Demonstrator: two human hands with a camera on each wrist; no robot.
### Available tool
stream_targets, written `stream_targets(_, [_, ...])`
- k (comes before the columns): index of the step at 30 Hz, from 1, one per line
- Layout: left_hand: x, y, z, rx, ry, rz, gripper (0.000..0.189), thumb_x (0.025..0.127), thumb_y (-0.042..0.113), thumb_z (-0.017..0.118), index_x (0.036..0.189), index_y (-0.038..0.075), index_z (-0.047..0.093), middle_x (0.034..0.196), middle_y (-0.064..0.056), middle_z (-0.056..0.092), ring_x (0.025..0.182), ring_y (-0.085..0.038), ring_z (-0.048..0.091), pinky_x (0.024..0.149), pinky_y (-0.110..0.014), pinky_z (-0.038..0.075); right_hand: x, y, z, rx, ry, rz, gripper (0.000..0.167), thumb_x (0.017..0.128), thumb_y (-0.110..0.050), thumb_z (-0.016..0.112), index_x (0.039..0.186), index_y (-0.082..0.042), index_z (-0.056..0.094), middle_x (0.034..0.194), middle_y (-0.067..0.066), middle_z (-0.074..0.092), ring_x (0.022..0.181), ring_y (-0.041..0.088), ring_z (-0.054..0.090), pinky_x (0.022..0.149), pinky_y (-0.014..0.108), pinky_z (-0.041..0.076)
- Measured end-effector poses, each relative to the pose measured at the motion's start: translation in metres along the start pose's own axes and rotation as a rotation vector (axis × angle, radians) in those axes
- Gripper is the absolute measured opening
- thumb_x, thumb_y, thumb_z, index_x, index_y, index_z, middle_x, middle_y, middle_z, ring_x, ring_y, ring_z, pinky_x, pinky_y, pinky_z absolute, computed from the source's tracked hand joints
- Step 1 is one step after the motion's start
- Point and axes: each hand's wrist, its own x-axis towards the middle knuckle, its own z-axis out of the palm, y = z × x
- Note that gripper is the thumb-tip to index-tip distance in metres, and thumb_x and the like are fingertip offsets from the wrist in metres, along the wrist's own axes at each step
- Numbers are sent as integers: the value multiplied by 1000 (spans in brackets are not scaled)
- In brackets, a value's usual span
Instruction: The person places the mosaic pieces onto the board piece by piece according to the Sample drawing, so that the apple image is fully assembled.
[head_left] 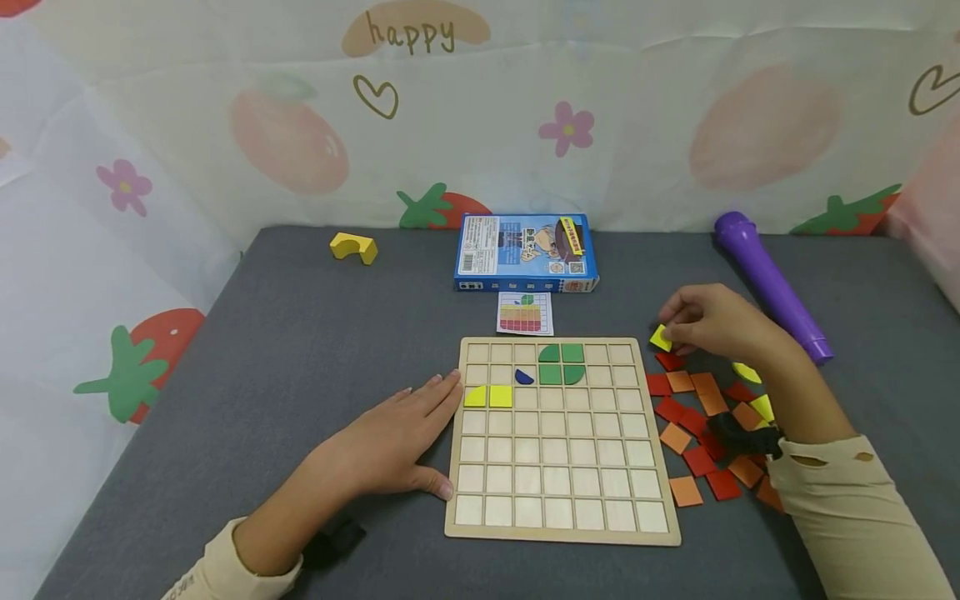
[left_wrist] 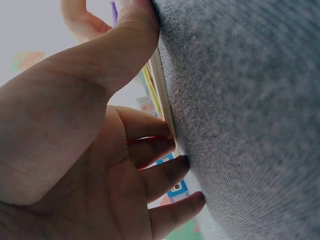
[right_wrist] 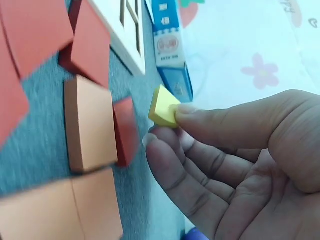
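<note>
My right hand [head_left: 716, 321] pinches a yellow tile [right_wrist: 164, 109] between thumb and fingers, just off the upper right corner of the wooden grid board [head_left: 566, 537]. My left hand [head_left: 397, 442] lies along the board's left edge, its fingers extended and its thumb spread lower down. On the board, four green tiles [head_left: 562, 365] form a leaf-like shape near the top. A small dark blue piece [head_left: 523, 377] sits to their lower left. Two yellow tiles [head_left: 489, 397] occupy the left end of the third row.
Red and orange tiles [head_left: 699, 461] lie scattered right of the board, with several yellow ones among them. Behind the board are a small pattern card [head_left: 525, 317] and a blue box [head_left: 527, 252]. A purple cylinder [head_left: 772, 283] lies back right, a yellow arch block [head_left: 354, 247] back left.
</note>
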Motion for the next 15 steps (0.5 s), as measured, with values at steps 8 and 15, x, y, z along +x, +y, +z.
stream_targets(8, [1, -1, -1, -2, -12, -4, 114, 81, 62, 72, 160, 3, 15, 167, -11, 7, 151, -28, 13, 117, -53, 22, 2, -14, 14, 23, -40, -1, 18, 96, -5, 67, 109, 7, 64, 94, 11, 69, 82, 24, 68, 73, 36, 58])
stream_targets(15, [-1, -1, -1, -9, -7, 7, 114, 81, 60, 73, 160, 2, 15, 167, -12, 8, 151, -30, 14, 116, -54, 24, 1, -30, 32, 113, -119, -29, 15, 96, -2, 67, 108, 6, 64, 92, 12, 69, 81, 26, 68, 72, 35, 58])
